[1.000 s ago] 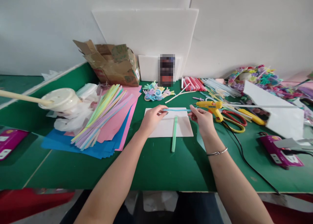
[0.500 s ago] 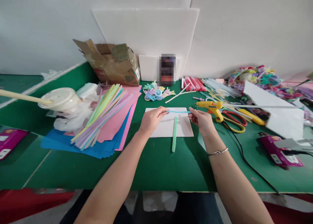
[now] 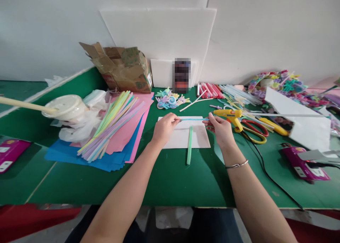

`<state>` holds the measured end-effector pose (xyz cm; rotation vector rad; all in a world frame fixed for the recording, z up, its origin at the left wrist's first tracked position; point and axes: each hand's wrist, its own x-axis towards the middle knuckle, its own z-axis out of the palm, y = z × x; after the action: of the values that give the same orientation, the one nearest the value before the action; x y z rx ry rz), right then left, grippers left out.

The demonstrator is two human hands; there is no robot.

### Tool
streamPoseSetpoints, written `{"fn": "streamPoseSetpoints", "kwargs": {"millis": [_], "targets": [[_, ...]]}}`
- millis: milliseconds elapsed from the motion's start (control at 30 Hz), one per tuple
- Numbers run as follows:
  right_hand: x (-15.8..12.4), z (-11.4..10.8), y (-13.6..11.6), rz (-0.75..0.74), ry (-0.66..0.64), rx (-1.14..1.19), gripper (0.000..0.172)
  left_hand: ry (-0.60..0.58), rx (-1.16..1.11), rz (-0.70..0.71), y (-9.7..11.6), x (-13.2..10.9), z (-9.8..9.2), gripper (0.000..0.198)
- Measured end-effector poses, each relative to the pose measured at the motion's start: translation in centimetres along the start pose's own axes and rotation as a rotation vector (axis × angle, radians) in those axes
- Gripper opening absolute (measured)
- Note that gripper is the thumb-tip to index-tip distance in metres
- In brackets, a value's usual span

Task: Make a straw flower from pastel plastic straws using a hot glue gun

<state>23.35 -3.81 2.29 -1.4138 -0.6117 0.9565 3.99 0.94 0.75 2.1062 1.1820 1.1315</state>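
A thin light-blue strip (image 3: 194,119) stretches level between my two hands, just above a white card (image 3: 183,138) on the green table (image 3: 170,179). My left hand (image 3: 164,128) pinches the strip's left end. My right hand (image 3: 221,129) pinches its right end; a metal bangle circles that wrist. A green stick (image 3: 189,145) lies upright across the card's near edge, between my hands and clear of them.
A yellow glue gun (image 3: 230,116) and red-handled scissors (image 3: 253,129) lie right of my right hand, with a black cord (image 3: 268,175) trailing forward. Coloured sticks (image 3: 111,124) rest on pink and blue sheets at left. A cardboard box (image 3: 122,69) and white boards stand behind.
Both hands have shifted slightly away from me with the blue strip still taut between them. Nothing else has moved.
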Motion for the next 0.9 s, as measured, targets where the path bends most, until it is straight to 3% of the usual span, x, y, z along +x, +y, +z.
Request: {"fn": "streamPoseSetpoints", "kwargs": {"millis": [167, 300, 400, 533, 667, 900], "targets": [[-0.4, 0.7, -0.1, -0.391, 0.01, -0.062, 0.026, -0.136, -0.537, -0.522, 0.3, 0.7, -0.3, 0.022], [-1.1, 1.0, -0.2, -0.572, -0.001, -0.076, 0.019, -0.241, -0.948, -0.91, 0.8, 0.9, -1.1, 0.025], [-1.5, 1.0, -0.2, -0.665, 0.006, -0.057, 0.017, -0.252, -1.103, -1.089, 1.0, 1.0, -1.5, 0.024], [-1.5, 0.9, -0.1, -0.699, 0.007, -0.045, 0.016, -0.232, -1.219, -1.086, 1.0, 1.1, -1.7, 0.026], [-1.2, 1.0, -0.1, -0.63, -0.04, -0.043, 0.02, -0.189, -1.196, -1.028, 0.8, 1.0, -1.6, 0.022], [-0.7, 0.6, -0.2, -0.278, -0.016, 0.02, 0.022, -0.15, -0.732, -0.547, 0.5, 0.8, -0.6, 0.017]]}}
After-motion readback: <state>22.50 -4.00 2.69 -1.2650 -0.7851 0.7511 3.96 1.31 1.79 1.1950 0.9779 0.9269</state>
